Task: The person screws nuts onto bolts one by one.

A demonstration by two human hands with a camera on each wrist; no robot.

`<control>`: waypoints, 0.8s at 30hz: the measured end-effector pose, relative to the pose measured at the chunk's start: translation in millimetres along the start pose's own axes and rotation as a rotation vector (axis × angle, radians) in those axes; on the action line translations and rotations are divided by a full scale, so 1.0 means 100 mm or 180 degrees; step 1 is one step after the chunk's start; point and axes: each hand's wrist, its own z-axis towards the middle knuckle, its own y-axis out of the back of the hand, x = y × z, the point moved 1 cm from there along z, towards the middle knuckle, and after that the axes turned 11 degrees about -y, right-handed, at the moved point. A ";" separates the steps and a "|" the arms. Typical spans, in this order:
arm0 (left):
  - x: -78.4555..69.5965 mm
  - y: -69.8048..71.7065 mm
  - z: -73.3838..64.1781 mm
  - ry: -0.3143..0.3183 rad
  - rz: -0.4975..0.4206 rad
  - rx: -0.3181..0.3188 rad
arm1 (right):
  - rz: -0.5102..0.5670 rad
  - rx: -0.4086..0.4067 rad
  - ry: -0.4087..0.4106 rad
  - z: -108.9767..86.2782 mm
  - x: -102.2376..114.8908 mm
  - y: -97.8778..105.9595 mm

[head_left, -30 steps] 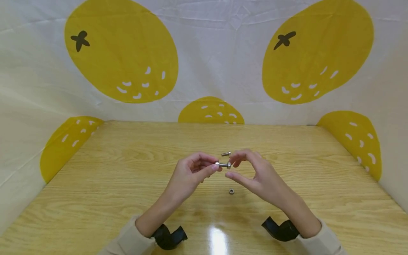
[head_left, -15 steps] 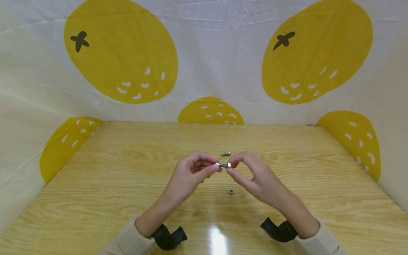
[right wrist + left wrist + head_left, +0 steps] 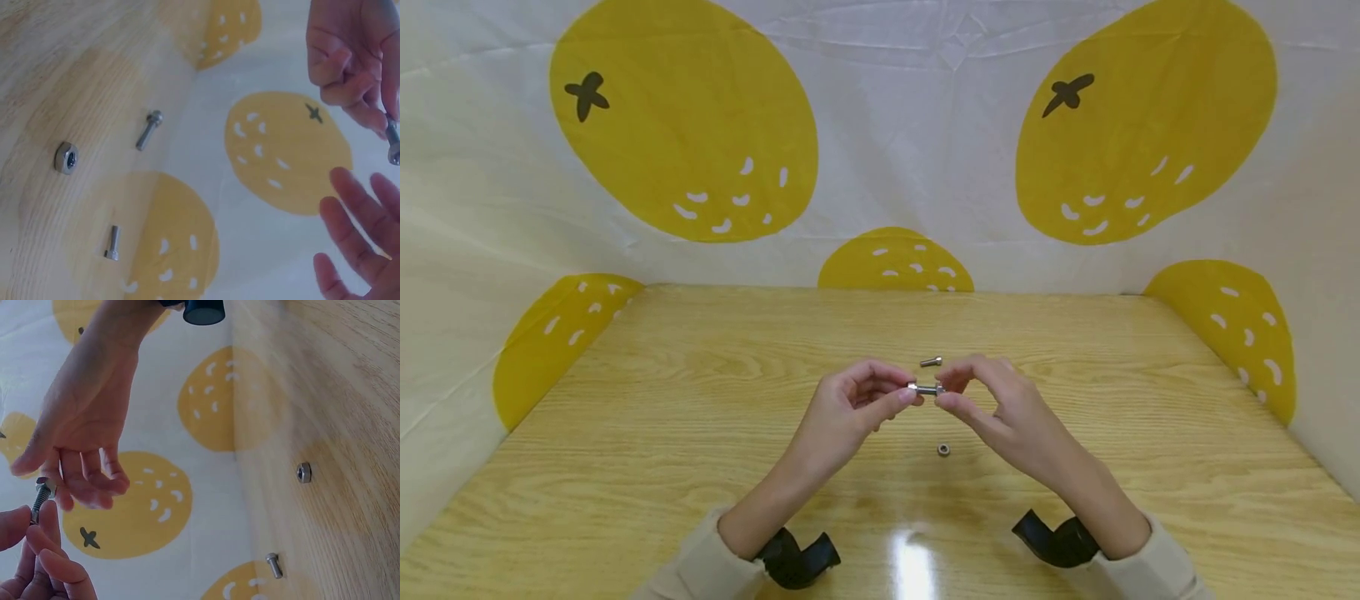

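Observation:
My left hand (image 3: 859, 396) pinches a silver bolt (image 3: 927, 390) by its head, between thumb and index finger. The bolt lies level above the table, pointing right. A hex nut (image 3: 45, 484) sits at its far end in the left wrist view. My right hand (image 3: 992, 408) has its thumb and index finger at that nut in the head view. Its other fingers (image 3: 359, 234) are spread loosely in the right wrist view, where the bolt shows only at the right edge.
On the wooden table (image 3: 715, 475) lie a loose nut (image 3: 943, 450) near me and a small bolt (image 3: 931, 362) beyond the hands. The right wrist view shows another bolt (image 3: 112, 244). A white cloth (image 3: 917, 125) with yellow fruit prints walls the table.
A second ago the right thumb and index finger stood apart around the nut; they have since come in close to it. The left hand stays in place, still pinching the bolt.

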 end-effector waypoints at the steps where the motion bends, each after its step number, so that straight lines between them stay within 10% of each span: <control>1: 0.00 0.00 0.00 0.0004 0.0015 -0.0007 | 0.0003 -0.0023 0.0025 0.00 0.00 0.01; 10: 0.00 0.00 0.00 0.0026 0.0002 -0.0022 | 0.0003 -0.0289 0.0526 0.01 0.01 0.00; 24: -0.01 -0.02 -0.01 -0.0017 -0.0069 0.0039 | 0.0033 -0.0112 0.0337 0.02 -0.01 -0.04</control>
